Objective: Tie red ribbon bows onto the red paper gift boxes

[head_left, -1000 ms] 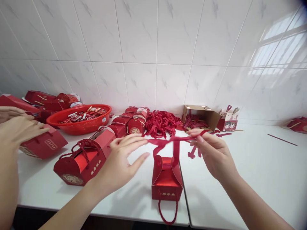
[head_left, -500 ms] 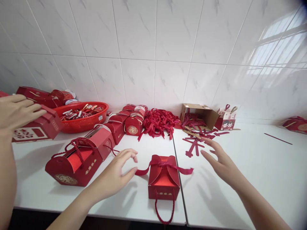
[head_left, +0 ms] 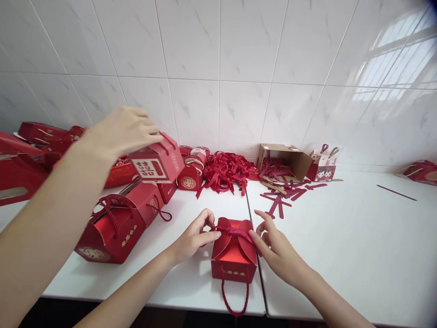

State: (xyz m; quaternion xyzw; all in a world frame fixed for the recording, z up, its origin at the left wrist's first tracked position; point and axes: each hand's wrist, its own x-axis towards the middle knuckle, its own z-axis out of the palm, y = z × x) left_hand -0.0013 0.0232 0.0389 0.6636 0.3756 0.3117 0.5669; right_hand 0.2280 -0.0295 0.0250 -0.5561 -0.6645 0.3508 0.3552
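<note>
Your small red box (head_left: 234, 255) sits at the lower centre of the frame, a ribbon (head_left: 239, 233) across its top. Your left hand (head_left: 198, 237) is at the box's left edge, your right hand (head_left: 273, 246) at its right, both with narrow thumb-to-finger gaps; whether either pinches the ribbon, I can't tell. At centre left, a co-worker's hand (head_left: 126, 130) holds another box (head_left: 153, 166).

Open cardboard box (head_left: 302, 166) lies on side near tiled wall (head_left: 249, 41), dark-red strips (head_left: 276, 169) inside and scattered in front. Small carton (head_left: 322, 166) with cartoon figures just beside it. Lone thin strip (head_left: 396, 192) farther right on white table (head_left: 341, 237). Red basin (head_left: 119, 176) at left, partly hidden.
</note>
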